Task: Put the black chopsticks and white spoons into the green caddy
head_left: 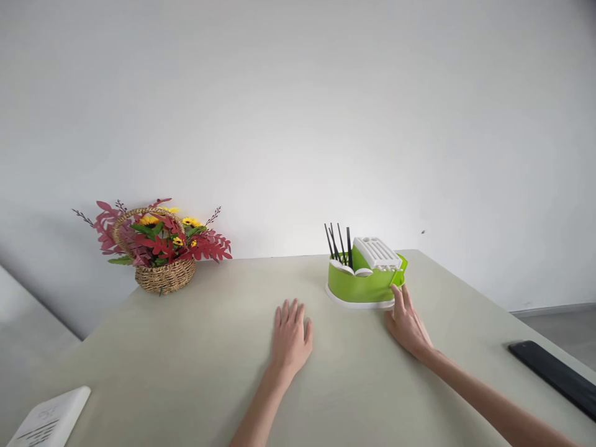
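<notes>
A green cutlery holder point(361, 285) on a white base stands on the pale table point(209, 347), right of centre at the back. Black chopsticks point(338, 243) stick up from it, white spoons lie on its front rim, and a white slotted lid point(377, 252) sits on top. My right hand point(407, 323) reaches to the holder's right side, fingertips touching its green wall and white base. My left hand point(291, 335) lies flat on the table, fingers spread, palm down, a little left of the holder and holding nothing.
A wicker basket of red leaves and yellow flowers point(161, 248) stands at the table's back left. A black flat device point(554, 375) lies near the right edge. A white paper or booklet point(49, 422) sits at the front left corner. A plain wall is behind.
</notes>
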`<action>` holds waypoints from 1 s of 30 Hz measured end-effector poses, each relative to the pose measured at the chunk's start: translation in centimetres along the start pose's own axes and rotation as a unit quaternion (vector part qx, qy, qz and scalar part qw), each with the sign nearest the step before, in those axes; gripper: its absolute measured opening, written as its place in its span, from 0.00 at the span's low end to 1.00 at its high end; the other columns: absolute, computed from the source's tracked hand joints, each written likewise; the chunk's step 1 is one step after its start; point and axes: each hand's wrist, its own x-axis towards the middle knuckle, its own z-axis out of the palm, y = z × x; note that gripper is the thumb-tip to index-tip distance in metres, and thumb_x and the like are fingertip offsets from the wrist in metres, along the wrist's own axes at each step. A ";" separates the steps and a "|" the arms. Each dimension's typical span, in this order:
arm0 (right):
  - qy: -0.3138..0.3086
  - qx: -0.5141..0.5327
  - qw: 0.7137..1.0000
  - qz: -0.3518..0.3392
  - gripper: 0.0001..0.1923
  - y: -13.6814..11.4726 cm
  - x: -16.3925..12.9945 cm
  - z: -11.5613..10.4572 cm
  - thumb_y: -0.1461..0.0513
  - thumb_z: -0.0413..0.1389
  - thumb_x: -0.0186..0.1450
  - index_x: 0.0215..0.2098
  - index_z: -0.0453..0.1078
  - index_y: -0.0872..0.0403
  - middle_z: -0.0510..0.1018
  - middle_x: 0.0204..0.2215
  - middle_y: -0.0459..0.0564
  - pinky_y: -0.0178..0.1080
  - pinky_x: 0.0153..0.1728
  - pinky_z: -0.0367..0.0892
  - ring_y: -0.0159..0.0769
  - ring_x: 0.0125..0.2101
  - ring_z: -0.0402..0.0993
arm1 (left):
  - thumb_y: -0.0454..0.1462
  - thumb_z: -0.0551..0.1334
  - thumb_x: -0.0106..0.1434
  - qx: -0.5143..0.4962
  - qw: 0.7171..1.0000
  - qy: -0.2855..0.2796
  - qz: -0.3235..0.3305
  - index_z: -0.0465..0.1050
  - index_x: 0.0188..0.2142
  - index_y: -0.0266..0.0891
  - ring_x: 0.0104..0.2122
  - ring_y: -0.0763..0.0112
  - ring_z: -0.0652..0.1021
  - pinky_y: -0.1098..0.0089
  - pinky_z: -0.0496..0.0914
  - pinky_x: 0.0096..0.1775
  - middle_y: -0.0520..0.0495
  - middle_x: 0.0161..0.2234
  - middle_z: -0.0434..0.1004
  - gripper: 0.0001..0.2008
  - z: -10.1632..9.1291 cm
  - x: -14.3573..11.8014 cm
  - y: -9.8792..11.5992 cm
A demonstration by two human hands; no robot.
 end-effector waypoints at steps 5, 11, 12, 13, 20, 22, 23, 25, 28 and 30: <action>-0.001 0.025 0.999 -0.022 0.41 -2.8 -1.7 -0.7 0.65 0.47 0.65 0.74 0.40 0.48 0.47 0.73 0.63 0.50 0.44 0.76 0.53 0.58 0.71 | 0.44 0.47 0.75 -0.124 0.991 0.010 -0.043 0.69 0.62 0.39 0.68 0.55 0.65 0.49 0.57 0.68 0.40 0.64 0.71 0.23 -0.5 0.5 -0.2; -0.010 0.070 0.997 -0.038 0.40 -5.6 -4.2 -1.7 0.67 0.46 0.65 0.73 0.41 0.46 0.45 0.73 0.61 0.52 0.52 0.74 0.54 0.66 0.61 | 0.53 0.45 0.75 -0.334 0.928 0.036 -0.159 0.71 0.59 0.41 0.63 0.59 0.72 0.55 0.64 0.65 0.40 0.61 0.74 0.28 -2.1 0.5 0.0; -0.011 0.075 0.996 -0.040 0.40 -5.9 -4.6 -1.8 0.68 0.46 0.66 0.73 0.41 0.46 0.44 0.74 0.60 0.53 0.53 0.73 0.54 0.67 0.59 | 0.54 0.45 0.74 -0.355 0.919 0.043 -0.165 0.72 0.58 0.41 0.63 0.59 0.72 0.56 0.64 0.64 0.40 0.61 0.74 0.28 -2.3 0.4 0.0; -0.011 0.081 0.996 -0.044 0.40 -6.2 -4.9 -1.8 0.68 0.47 0.66 0.73 0.41 0.46 0.44 0.74 0.60 0.54 0.55 0.72 0.54 0.68 0.57 | 0.54 0.45 0.74 -0.373 0.911 0.049 -0.169 0.73 0.57 0.42 0.62 0.60 0.72 0.56 0.64 0.64 0.40 0.60 0.75 0.28 -2.5 0.3 -0.1; -0.005 0.116 0.990 -0.081 0.42 -8.4 -6.8 -2.4 0.70 0.47 0.65 0.73 0.41 0.43 0.41 0.75 0.56 0.61 0.62 0.65 0.54 0.71 0.48 | 0.62 0.47 0.68 -0.572 0.795 0.042 -0.199 0.72 0.57 0.34 0.59 0.55 0.76 0.56 0.66 0.63 0.34 0.60 0.75 0.38 -4.0 1.6 -1.8; -0.006 0.127 0.988 -0.089 0.42 -8.9 -7.4 -2.7 0.71 0.47 0.64 0.73 0.41 0.43 0.41 0.75 0.56 0.61 0.62 0.65 0.55 0.72 0.46 | 0.65 0.49 0.66 -0.595 0.779 0.019 -0.196 0.72 0.59 0.36 0.61 0.52 0.74 0.55 0.66 0.63 0.35 0.61 0.74 0.40 -5.3 2.4 -2.1; -0.003 0.132 0.987 -0.094 0.43 -9.2 -7.7 -2.8 0.71 0.47 0.64 0.73 0.40 0.43 0.41 0.75 0.56 0.61 0.62 0.65 0.55 0.72 0.46 | 0.66 0.49 0.65 -0.605 0.775 0.008 -0.183 0.71 0.60 0.37 0.62 0.51 0.73 0.54 0.65 0.64 0.35 0.62 0.73 0.41 -6.1 2.8 -2.1; 0.003 0.140 0.985 -0.100 0.43 -9.5 -8.1 -2.9 0.71 0.47 0.64 0.73 0.40 0.43 0.41 0.75 0.56 0.61 0.62 0.65 0.55 0.72 0.45 | 0.66 0.52 0.64 -0.626 0.767 -0.019 -0.139 0.69 0.62 0.39 0.64 0.50 0.71 0.52 0.63 0.64 0.35 0.62 0.72 0.42 -8.0 3.8 -1.9; 0.004 0.144 0.984 -0.101 0.43 -9.9 -8.5 -3.1 0.71 0.47 0.64 0.73 0.40 0.43 0.40 0.75 0.55 0.60 0.61 0.67 0.54 0.72 0.47 | 0.65 0.56 0.64 -0.636 0.764 -0.069 -0.079 0.66 0.65 0.42 0.64 0.49 0.70 0.51 0.61 0.65 0.36 0.62 0.73 0.40 -10.8 5.9 -1.1; 0.004 0.146 0.984 -0.100 0.44 -10.0 -8.5 -3.1 0.71 0.47 0.64 0.74 0.40 0.42 0.40 0.75 0.54 0.60 0.61 0.67 0.53 0.72 0.46 | 0.62 0.59 0.64 -0.626 0.768 -0.112 -0.073 0.67 0.64 0.44 0.63 0.49 0.71 0.51 0.61 0.65 0.37 0.61 0.74 0.37 -12.4 7.6 -0.3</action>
